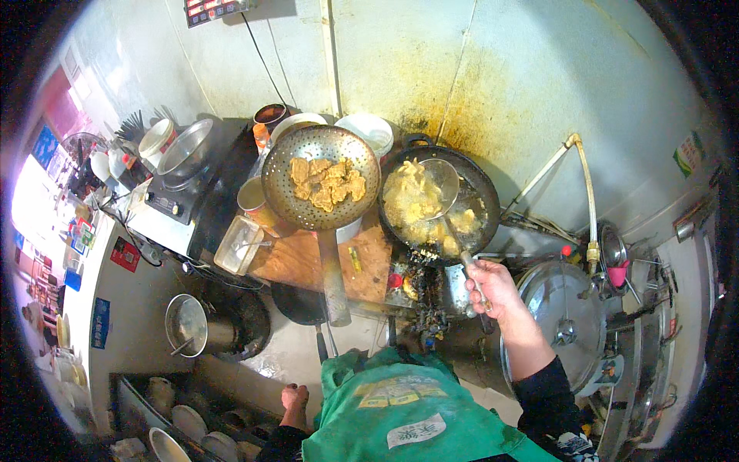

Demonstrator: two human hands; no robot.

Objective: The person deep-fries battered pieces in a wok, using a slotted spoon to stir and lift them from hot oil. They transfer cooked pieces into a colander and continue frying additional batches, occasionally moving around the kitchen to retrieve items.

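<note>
My right hand (491, 286) grips the handle of a wire-mesh skimmer (442, 183). Its round basket rests in a black wok (488, 179) of bubbling oil, among pale golden battered pieces (413, 190). To the left, a perforated metal strainer ladle (283, 199) holds several browned fried pieces (328, 183). It lies across the tops of containers, its thick handle pointing towards me, with no hand on it. Low beside the green apron (369, 421), my left hand (295, 397) is closed in a fist; nothing shows in it.
A wooden board (306, 263) bears a plastic tub (234, 248) with a spoon. White buckets (366, 131) stand behind the strainer. At right are a bent water pipe (586, 185) and a large lidded pot (554, 312). A metal pot (187, 323) sits low at left, and a steel bowl (187, 150) rests on an induction cooker (167, 199).
</note>
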